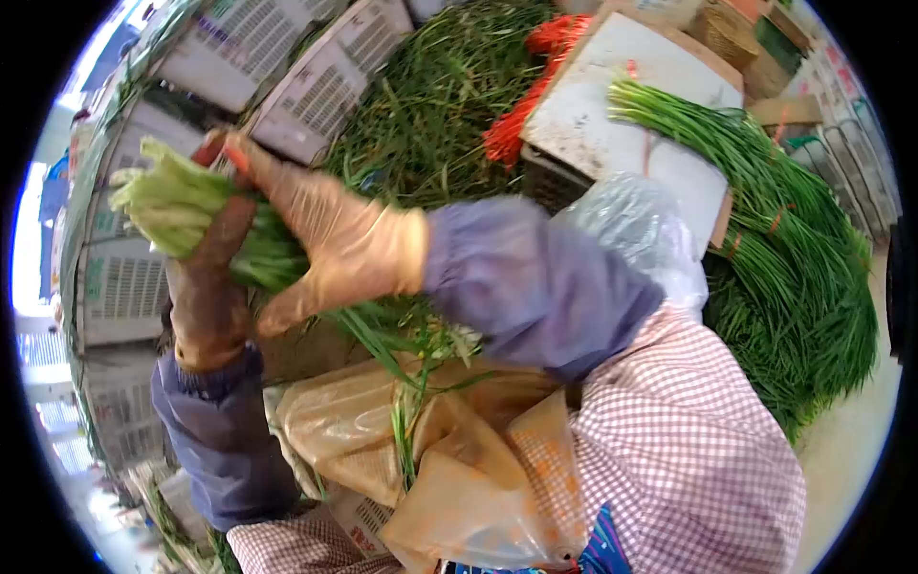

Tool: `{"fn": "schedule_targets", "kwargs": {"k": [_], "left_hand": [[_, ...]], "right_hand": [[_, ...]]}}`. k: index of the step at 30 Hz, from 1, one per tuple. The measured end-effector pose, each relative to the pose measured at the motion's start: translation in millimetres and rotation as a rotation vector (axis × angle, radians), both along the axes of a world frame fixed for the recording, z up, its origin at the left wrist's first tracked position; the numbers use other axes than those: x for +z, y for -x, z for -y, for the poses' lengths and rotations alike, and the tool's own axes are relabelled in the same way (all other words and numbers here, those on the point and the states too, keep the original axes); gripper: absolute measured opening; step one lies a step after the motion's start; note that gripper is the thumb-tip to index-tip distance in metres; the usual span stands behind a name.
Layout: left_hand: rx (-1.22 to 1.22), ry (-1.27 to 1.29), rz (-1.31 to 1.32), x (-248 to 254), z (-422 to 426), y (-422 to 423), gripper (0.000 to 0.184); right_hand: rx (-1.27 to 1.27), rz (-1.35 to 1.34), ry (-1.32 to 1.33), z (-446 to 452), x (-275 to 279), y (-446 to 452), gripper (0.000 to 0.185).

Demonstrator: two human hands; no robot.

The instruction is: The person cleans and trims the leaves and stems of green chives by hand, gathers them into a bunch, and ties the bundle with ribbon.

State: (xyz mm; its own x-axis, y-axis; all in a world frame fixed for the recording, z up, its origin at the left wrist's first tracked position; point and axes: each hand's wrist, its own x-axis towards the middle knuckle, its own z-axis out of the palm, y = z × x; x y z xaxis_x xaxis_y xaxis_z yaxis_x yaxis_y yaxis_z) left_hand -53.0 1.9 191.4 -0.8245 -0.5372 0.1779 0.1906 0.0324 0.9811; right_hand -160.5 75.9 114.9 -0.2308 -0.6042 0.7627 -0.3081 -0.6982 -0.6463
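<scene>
My gloved left hand (212,282) is closed around a bunch of chives (172,206), its pale cut ends toward the upper left and green leaves trailing down to the right. Reaching across from the right, my gloved right hand (339,234) has its thumb and fingers spread wide around the leafy side of the bunch. A small orange strip (236,158) shows at the right fingertips; whether it is pinched there cannot be made out. Below both hands, a brownish plastic apron (478,478) covers my lap, with a few loose leaves (406,430) on it.
Tied chive bunches (765,201) hang over a white board (622,86) on the right, beside a clear plastic bag (636,225). Red-orange ties (516,124) lie by the board. Loose trimmings (449,96) are heaped ahead; white crates (325,81) stand along the left.
</scene>
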Motion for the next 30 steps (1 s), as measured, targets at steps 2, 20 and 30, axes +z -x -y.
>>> {"fn": "schedule_targets", "kwargs": {"k": [2, 20, 30], "left_hand": [[0.030, -0.106, 0.014, -4.1, -7.8, -0.7, 0.057], [0.255, -0.100, -0.386, 2.5, 61.9, -104.1, 0.046], [0.277, -0.147, -0.458, -23.1, 43.9, -166.7, 0.041]], "right_hand": [[-0.119, 0.001, 0.031, 12.2, -28.7, -16.3, 0.128], [-0.253, 0.806, -0.210, -143.2, -33.6, 79.1, 0.018], [0.144, 0.453, -0.502, -126.5, -43.4, 17.7, 0.016]]}}
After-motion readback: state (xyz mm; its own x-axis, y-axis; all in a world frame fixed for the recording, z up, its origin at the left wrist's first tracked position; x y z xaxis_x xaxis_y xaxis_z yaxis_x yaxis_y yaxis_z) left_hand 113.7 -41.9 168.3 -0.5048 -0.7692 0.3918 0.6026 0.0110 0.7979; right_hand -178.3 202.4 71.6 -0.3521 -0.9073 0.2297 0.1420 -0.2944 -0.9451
